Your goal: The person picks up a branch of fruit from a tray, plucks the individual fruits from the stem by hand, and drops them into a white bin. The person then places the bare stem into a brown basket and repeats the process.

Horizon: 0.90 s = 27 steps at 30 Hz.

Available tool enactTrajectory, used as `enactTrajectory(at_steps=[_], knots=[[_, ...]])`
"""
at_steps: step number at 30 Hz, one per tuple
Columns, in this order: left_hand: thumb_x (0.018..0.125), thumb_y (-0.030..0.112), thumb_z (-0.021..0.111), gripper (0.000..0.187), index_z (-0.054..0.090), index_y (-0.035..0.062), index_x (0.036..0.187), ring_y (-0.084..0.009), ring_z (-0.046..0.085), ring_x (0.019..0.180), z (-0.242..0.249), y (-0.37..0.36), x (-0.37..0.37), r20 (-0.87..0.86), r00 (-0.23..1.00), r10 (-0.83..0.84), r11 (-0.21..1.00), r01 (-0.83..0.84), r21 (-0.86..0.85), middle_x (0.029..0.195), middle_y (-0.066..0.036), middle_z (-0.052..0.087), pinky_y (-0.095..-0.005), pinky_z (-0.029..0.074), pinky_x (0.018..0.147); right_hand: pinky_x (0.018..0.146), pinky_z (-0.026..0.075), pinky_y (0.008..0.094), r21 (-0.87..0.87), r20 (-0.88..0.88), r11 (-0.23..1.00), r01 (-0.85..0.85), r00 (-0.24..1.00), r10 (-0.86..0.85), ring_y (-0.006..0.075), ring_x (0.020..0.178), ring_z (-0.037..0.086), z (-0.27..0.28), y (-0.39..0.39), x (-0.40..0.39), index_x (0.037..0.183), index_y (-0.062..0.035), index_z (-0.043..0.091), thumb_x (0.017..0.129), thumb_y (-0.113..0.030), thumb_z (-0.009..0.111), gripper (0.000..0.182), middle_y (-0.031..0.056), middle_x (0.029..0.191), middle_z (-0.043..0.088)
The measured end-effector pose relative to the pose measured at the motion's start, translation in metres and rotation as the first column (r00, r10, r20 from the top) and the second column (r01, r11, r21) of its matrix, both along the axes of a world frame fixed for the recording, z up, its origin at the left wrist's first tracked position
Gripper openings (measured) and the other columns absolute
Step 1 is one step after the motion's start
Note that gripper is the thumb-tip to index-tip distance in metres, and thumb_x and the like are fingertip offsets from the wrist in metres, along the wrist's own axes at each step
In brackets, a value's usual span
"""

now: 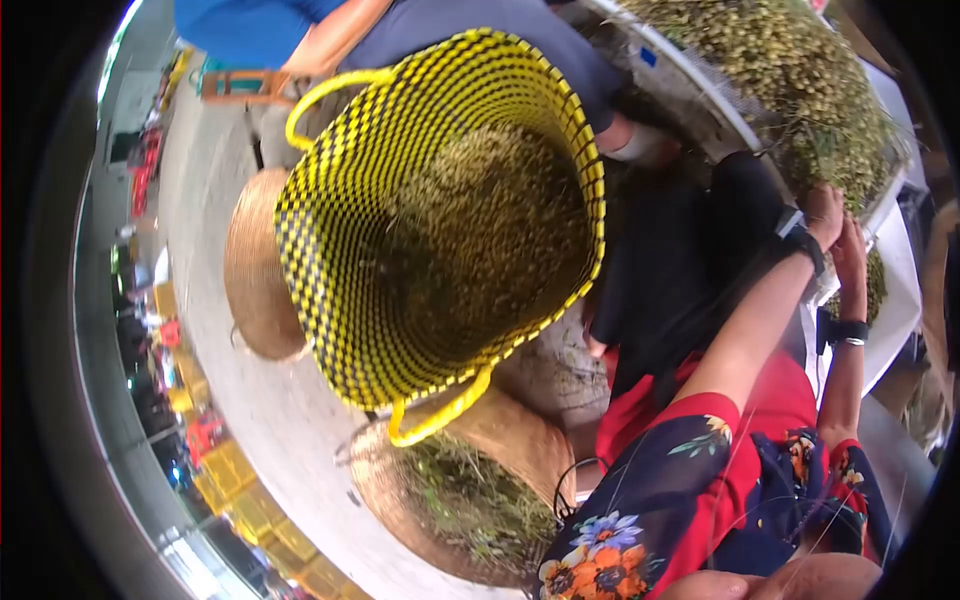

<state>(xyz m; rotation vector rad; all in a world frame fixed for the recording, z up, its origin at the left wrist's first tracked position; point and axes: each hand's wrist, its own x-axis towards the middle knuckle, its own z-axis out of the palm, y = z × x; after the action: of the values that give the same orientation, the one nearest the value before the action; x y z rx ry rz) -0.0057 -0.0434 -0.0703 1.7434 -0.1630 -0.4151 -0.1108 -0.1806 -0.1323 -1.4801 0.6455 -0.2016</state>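
Note:
At the right, my left hand (824,214) is at the lower edge of a heap of small yellow-green buds on thin stems (780,60). Its fingers are curled in against the stems, and a watch band sits on that wrist. My right hand (851,252) is close beside it, fingers drawn together at the same edge. What either hand pinches is too small and partly hidden to make out. The heap lies on a white-edged tray (700,85).
A yellow-and-black woven basket (335,290) holding loose buds stands left of my legs. Below it, a tan basket (385,490) contains green sprigs; another tan basket (262,265) is behind. A person in blue (240,30) sits beyond. Yellow crates (228,470) line the far side.

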Motion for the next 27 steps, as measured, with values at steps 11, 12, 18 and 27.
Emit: enactTrajectory(at_steps=[11, 12, 18, 27], knots=[[0.082, 0.019, 0.054, 0.018, 0.065, 0.0077, 0.088, -0.0247, 0.062, 0.090, -0.062, -0.042, -0.003, 0.192, 0.979, 0.062, 0.964, -0.108, 0.241, 0.090, -0.010, 0.062, -0.0424, 0.046, 0.073, 0.099, 0.044, 0.0355, 0.318, -0.029, 0.924, -0.214, 0.972, 0.235, 0.0229, 0.122, 0.052, 0.001, -0.010, 0.032, 0.138, -0.0066, 0.045, 0.101, -0.031, 0.045, 0.044, 0.0113, 0.129, 0.056], [0.082, 0.019, 0.054, 0.018, 0.065, 0.0077, 0.088, -0.0247, 0.062, 0.090, -0.064, -0.029, -0.004, 0.200, 0.975, 0.100, 0.957, -0.149, 0.249, 0.090, -0.010, 0.062, -0.0424, 0.046, 0.073, 0.100, 0.044, 0.0357, 0.363, -0.015, 0.900, -0.242, 0.964, 0.265, 0.0233, 0.123, 0.051, -0.003, -0.016, 0.040, 0.139, -0.0065, 0.044, 0.101, -0.031, 0.045, 0.045, 0.0114, 0.130, 0.056], [0.077, 0.034, 0.061, 0.036, 0.068, 0.0101, 0.103, -0.0262, 0.061, 0.094, -0.050, 0.002, 0.032, 0.503, 0.588, -0.633, 0.668, 0.086, 0.739, 0.097, -0.008, 0.065, -0.0431, 0.045, 0.081, 0.115, 0.027, 0.0381, 0.706, 0.219, 0.452, -0.545, 0.775, 0.592, 0.0221, 0.131, 0.044, 0.015, -0.003, 0.071, 0.143, -0.0030, 0.038, 0.104, -0.029, 0.036, 0.047, 0.0143, 0.142, 0.046], [0.084, 0.026, 0.059, 0.019, 0.066, 0.0103, 0.092, -0.0263, 0.060, 0.095, -0.046, -0.043, 0.022, -0.106, 0.988, 0.115, 0.939, -0.143, -0.312, 0.096, -0.012, 0.063, -0.0393, 0.045, 0.079, 0.104, 0.041, 0.0384, 0.615, 0.168, 0.617, -0.491, 0.846, 0.506, 0.0226, 0.127, 0.046, 0.029, -0.013, 0.062, 0.143, -0.0089, 0.039, 0.102, -0.040, 0.039, 0.052, 0.0100, 0.141, 0.046]])
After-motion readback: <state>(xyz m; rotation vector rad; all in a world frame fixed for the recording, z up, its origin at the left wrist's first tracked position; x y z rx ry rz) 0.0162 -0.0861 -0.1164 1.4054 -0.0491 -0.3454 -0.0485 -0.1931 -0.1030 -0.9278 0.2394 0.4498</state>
